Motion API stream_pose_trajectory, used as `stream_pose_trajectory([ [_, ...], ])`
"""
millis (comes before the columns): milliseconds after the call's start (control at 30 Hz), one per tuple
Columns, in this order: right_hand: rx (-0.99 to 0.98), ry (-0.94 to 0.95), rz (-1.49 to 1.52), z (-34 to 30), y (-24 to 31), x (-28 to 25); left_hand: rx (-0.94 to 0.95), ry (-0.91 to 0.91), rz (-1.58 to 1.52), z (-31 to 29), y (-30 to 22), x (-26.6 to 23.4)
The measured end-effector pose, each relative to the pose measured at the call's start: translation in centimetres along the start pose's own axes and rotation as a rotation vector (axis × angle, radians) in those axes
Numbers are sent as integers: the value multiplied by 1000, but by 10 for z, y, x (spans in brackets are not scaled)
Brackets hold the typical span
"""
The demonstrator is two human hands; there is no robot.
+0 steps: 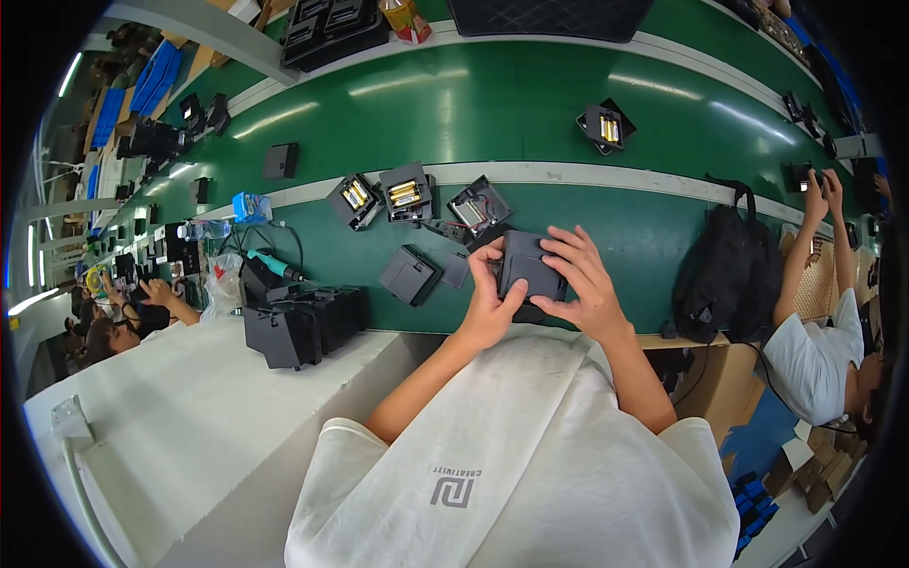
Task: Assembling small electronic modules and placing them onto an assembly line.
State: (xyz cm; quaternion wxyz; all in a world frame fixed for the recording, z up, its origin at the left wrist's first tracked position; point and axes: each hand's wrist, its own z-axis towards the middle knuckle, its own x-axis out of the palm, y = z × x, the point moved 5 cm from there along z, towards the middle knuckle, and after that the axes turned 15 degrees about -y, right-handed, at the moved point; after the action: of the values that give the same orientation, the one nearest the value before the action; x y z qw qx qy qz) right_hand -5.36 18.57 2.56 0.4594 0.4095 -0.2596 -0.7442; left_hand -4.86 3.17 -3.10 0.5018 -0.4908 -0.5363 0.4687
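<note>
Close in front of my chest I hold a black plastic case (532, 267), squarish with a flat lid. My left hand (490, 305) grips its left side, thumb on the face. My right hand (585, 284) has its fingers over the top right edge and its thumb at the lower edge. Just beyond lies an open black case (480, 206) with wires inside. To its left are a case with batteries (405, 195) and another battery case (356, 197). A closed black case (410, 275) and a small flat dark plate (455, 271) lie left of my hands.
A pile of black cases (298, 327) and a teal-handled tool (275, 265) are at the left. A black backpack (724, 265) sits at the right. More cases (606, 126) lie on the green conveyor belt (511, 95). Co-workers are at both sides.
</note>
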Motion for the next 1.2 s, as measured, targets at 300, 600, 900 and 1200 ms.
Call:
stream_pose_trajectory([
  [300, 73, 50, 54, 20, -2, 1, -87, 3, -64, 11, -2, -12],
  [600, 984, 51, 679, 1, -48, 28, -226, -21, -184, 39, 0, -18],
  [900, 88, 93, -561, 88, -183, 17, -410, -186, -102, 163, 10, -17],
  [1200, 92, 410, -600, 132, -245, 79, -34, -405, 837, 284, 99, -82],
])
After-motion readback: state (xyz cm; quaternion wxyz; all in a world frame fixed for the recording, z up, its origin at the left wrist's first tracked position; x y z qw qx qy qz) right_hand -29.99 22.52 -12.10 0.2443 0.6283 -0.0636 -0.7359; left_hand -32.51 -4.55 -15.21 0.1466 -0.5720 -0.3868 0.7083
